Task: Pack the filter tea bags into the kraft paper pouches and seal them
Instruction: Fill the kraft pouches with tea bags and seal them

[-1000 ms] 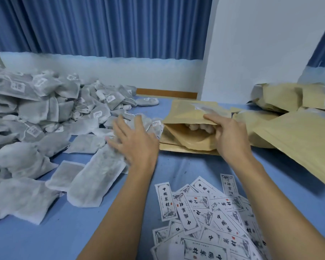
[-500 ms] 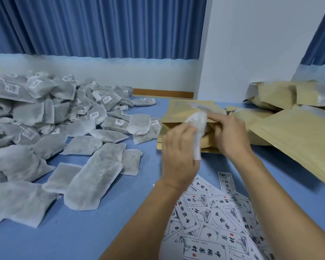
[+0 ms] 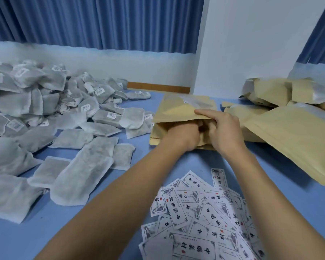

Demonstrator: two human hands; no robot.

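Head view: kraft paper pouch (image 3: 176,111) lies on a stack of flat pouches (image 3: 155,140) at the middle of the blue worktop (image 3: 83,222), its mouth turned toward the person. The right hand (image 3: 224,131) pinches the pouch's upper lip, thumb on top and fingers curled underneath, holding the mouth open. The left hand (image 3: 184,135) is pushed into that mouth past the knuckles. Its fingers are hidden inside, so whether they grip anything cannot be told. Filter tea bags (image 3: 45,109) lie heaped across the worktop's left side, the nearest just beside the stack. Printed labels (image 3: 204,222) are scattered close to the person, and bulkier pouches (image 3: 293,132) lie at the right.
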